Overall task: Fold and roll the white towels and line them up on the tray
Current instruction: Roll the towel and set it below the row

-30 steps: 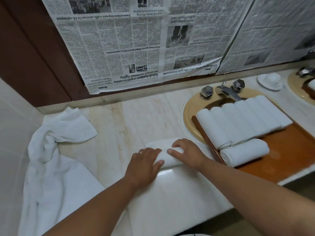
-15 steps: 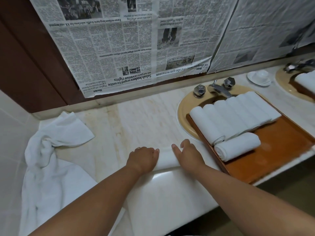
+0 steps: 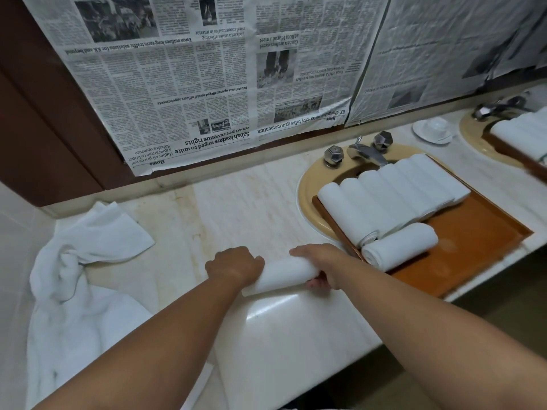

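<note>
A rolled white towel lies near the front edge of the marble counter. My left hand grips its left end and my right hand grips its right end, fingers curled under it. To the right, a brown wooden tray rests over the yellow sink. Several rolled towels lie side by side at the tray's back. One more roll lies crosswise in front of them. Loose unfolded white towels are heaped at the counter's left end.
A chrome tap with two knobs stands behind the tray. Newspaper covers the wall above the counter. A white dish sits at the back right, beside a second sink holding another tray of towels. The counter edge runs just below my hands.
My hands have rolled the towel toward me into a tight roll. Both hands went from pressing on top of it to gripping its two ends.
</note>
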